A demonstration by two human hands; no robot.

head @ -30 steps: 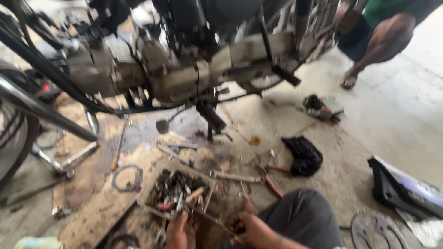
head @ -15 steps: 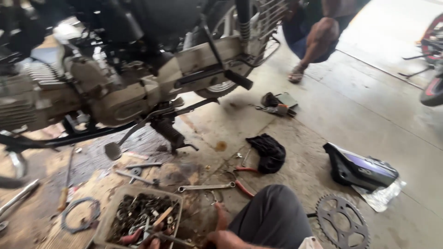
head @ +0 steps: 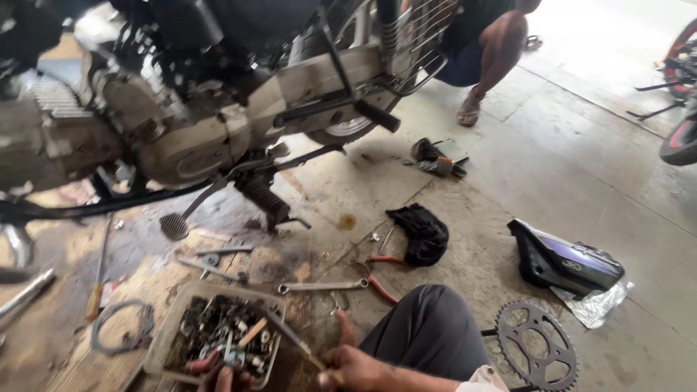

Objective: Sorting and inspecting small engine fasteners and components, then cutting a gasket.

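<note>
- My view has swung right and pulled in closer over the last second: the motorcycle engine (head: 174,138) now fills the upper left, and the floor to my right, with its loose parts, has come into sight.
- My hands have stayed low over the tray, so I judge the work is still sorting through small parts, not yet anything on the machine itself.
- My left hand (head: 221,376) sits at the bottom edge, fingertips dipped into the parts tray (head: 163,341); only the tips show, so I cannot tell whether they pinch anything.
- My right hand (head: 348,366) rests just right of the tray, fingers curled and pressed around a thin metal rod (head: 290,340) that slants up and left over the tray's corner.
- The tray is a shallow, grimy, pale rectangular box on the floor in front of my knee (head: 428,327), packed with dark oily nuts, bolts and small bits.
- Just beyond the tray lie a long wrench (head: 319,287) and red-handled pliers (head: 381,279).
- A black rag (head: 421,232) lies farther out; a toothed sprocket (head: 537,352) sits right of my knee; a dark purple-striped body panel (head: 566,261) lies beyond it.
- Another person's leg and sandalled foot (head: 472,112) stand behind the motorcycle's rear.
</note>
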